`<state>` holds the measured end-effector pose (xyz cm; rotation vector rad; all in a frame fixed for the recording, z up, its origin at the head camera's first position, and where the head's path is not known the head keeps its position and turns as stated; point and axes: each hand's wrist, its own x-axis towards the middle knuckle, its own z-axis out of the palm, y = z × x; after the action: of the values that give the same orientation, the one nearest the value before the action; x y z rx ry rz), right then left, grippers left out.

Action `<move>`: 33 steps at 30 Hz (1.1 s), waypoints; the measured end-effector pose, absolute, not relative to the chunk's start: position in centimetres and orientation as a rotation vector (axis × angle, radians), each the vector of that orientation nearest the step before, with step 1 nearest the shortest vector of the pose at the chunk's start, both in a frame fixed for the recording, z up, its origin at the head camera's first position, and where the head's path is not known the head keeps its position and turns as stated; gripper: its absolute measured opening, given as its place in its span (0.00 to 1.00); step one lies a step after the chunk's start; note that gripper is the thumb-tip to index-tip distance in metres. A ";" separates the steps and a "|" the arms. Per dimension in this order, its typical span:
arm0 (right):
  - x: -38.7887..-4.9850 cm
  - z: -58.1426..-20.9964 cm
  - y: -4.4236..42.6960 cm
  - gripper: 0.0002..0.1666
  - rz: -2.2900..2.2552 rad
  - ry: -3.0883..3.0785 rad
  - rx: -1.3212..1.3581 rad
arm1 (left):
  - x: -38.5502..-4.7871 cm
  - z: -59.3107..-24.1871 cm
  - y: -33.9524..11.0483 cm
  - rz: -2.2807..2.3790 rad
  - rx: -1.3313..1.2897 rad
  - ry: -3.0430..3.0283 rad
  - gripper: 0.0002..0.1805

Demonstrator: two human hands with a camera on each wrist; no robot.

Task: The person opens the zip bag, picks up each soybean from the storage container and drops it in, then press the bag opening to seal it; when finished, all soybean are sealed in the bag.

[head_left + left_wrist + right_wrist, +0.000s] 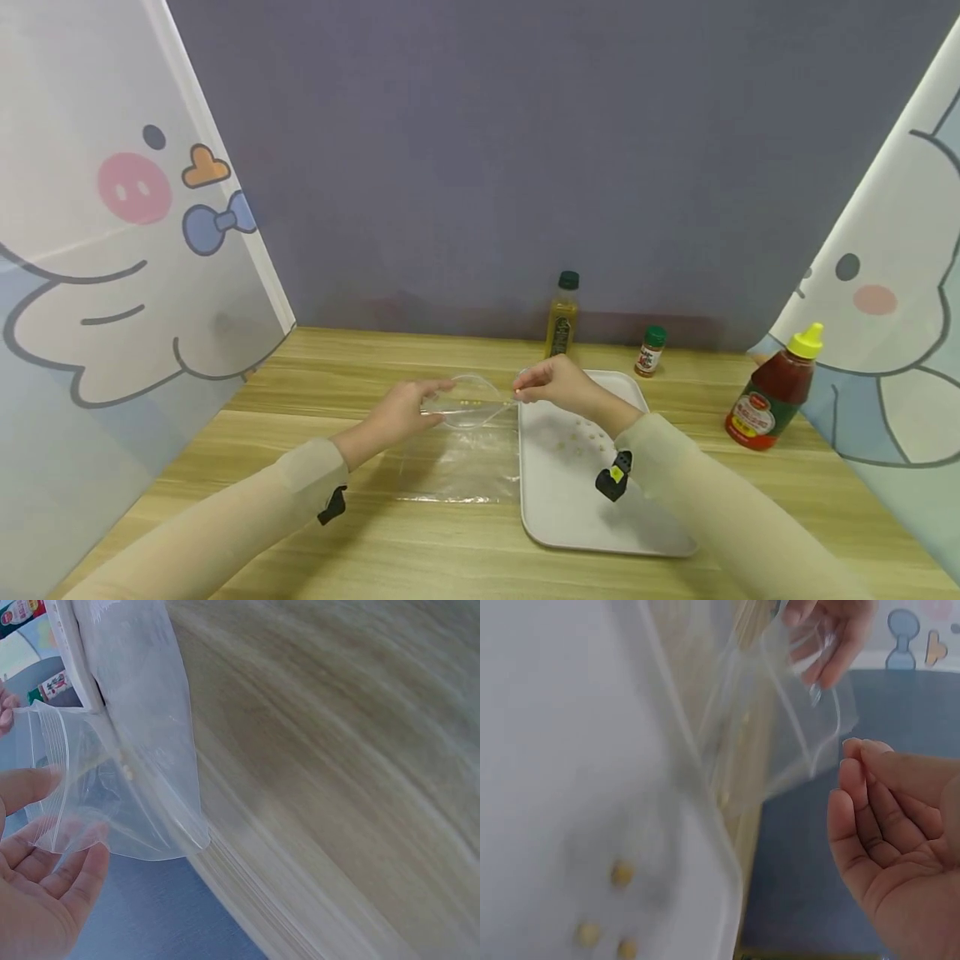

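My left hand (405,410) holds a clear zip bag (459,475) near its mouth, thumb and fingers on either side, and the mouth gapes between them. At the mouth's opposite corner my right hand (558,385) has thumb and index fingertip together, pinching the bag's corner. In the right wrist view, the other fingers of the right hand (900,825) are loosely curled. A few small yellow pieces (127,771) show through the film. More small yellow pieces (621,873) lie scattered on the white tray (555,508), below the right forearm.
Behind the tray stands an oil bottle (562,321) with a dark cap. A small green-capped jar (650,353) is to its right. A red sauce bottle (772,396) with a yellow cap stands at the far right. Printed panels (112,317) border the wooden table (337,367).
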<state>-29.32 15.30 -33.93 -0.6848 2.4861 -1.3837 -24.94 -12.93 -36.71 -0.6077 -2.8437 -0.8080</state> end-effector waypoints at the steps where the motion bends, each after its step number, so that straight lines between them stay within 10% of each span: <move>1: -29.3 -33.8 14.8 0.14 -1.378 2.494 -0.682 | -24.9 -36.7 -13.0 -0.810 -0.609 -2.843 0.31; 33: -29.0 -32.7 12.2 0.11 -1.382 2.586 -0.676 | -24.8 -36.8 -13.3 -0.851 -0.655 -2.804 0.30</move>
<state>-29.02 12.16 -32.65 -0.6764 2.5859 -1.3825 -24.81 -13.27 -36.75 -0.6549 -2.8043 -0.8506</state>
